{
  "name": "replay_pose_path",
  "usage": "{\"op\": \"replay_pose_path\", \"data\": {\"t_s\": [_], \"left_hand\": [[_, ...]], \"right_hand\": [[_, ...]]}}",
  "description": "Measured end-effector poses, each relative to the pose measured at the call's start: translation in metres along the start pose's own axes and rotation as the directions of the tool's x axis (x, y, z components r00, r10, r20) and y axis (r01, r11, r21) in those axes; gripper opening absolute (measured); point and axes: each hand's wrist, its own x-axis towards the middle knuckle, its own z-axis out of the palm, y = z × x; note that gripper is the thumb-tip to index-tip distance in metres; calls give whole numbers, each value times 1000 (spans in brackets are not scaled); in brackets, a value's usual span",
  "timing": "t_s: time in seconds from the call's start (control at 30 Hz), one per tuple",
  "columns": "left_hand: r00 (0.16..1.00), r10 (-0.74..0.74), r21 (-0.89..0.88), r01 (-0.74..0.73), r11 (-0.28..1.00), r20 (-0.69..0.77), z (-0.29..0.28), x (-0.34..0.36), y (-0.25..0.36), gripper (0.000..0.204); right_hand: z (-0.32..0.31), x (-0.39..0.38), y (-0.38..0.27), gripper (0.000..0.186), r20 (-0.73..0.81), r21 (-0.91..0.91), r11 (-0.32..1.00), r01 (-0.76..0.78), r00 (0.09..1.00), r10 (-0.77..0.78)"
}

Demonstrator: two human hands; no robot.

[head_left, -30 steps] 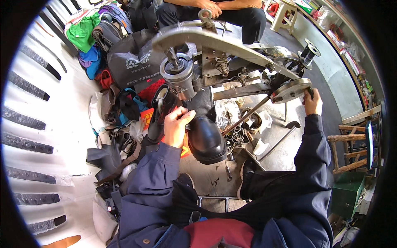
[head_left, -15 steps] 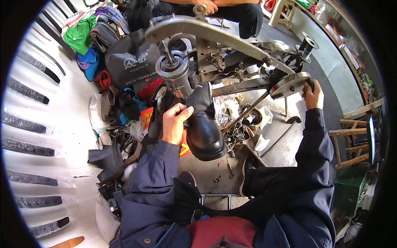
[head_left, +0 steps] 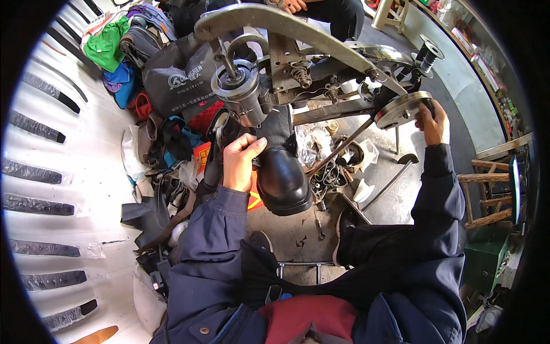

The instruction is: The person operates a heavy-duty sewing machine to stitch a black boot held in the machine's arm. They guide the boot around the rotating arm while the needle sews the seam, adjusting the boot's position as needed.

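Observation:
A black leather boot (head_left: 283, 180) hangs toe toward me under the cylindrical head (head_left: 238, 94) of a hand-cranked sewing machine. My left hand (head_left: 239, 160) is closed, thumb and forefinger pinching the boot's upper at its left side, just below the head. The needle point and the stitched spot are too small to make out. Off to the right, my right hand (head_left: 433, 123) is closed round the dark handle on the machine's handwheel (head_left: 398, 114). A long curved metal lever (head_left: 303, 31) runs across the top of the machine, from above the head toward the wheel.
A thread spool (head_left: 428, 54) stands at the machine's far right. Bags and cloth (head_left: 177, 77) pile up at the left, beside a white slatted surface (head_left: 103, 189). Tools and scraps (head_left: 332, 178) lie on the floor behind the boot. Another person's hand (head_left: 294, 6) shows at the far edge.
The lever's left end stands higher above the machine head than before. The view has shifted slightly, so the machine and boot sit higher in it. Both hands keep their holds.

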Motion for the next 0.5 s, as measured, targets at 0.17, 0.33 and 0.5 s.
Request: {"op": "replay_pose_path", "data": {"t_s": [0.17, 0.33, 0.5], "left_hand": [[999, 42, 12, -43, 999, 27, -2, 3, 0, 11], [1000, -2, 67, 0, 998, 27, -2, 2, 2, 10], [998, -56, 29, 56, 998, -7, 1, 0, 10, 12]], "right_hand": [[15, 3, 75, 18, -157, -406, 866, -293, 956, 250], [69, -46, 35, 29, 412, -229, 927, -296, 833, 368], [16, -13, -5, 17, 172, 125, 987, 101, 977, -122]]}}
